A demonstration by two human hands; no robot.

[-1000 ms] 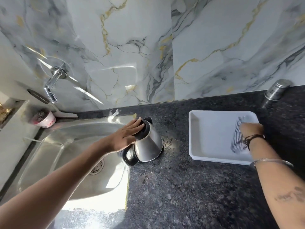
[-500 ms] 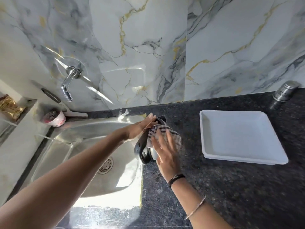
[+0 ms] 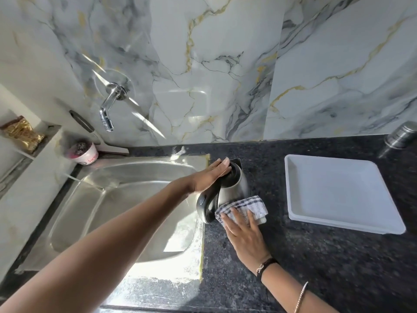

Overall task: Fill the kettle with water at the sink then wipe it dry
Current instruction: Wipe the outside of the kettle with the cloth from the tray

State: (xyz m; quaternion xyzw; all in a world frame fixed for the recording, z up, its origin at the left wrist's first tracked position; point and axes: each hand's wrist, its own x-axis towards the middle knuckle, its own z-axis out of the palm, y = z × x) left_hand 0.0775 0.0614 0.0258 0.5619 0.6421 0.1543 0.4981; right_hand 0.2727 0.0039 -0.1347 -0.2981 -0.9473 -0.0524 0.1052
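A steel kettle (image 3: 234,188) with a black lid and handle stands on the dark counter just right of the steel sink (image 3: 126,199). My left hand (image 3: 209,177) lies flat on the kettle's lid, fingers together. My right hand (image 3: 243,231) presses a checked blue-and-white cloth (image 3: 246,207) against the kettle's lower near side, fingers spread over the cloth. The tap (image 3: 110,105) juts from the marble wall above the sink, with no water running.
An empty white tray (image 3: 338,195) sits on the counter at the right, a steel cup (image 3: 401,134) behind it by the wall. A small pink tub (image 3: 84,152) stands at the sink's back left corner. A packet (image 3: 20,132) rests on a left ledge.
My right hand picked the cloth out of the white tray, brought it left to the kettle, then slid it down from the top to the lower side. My left hand stayed on the lid.
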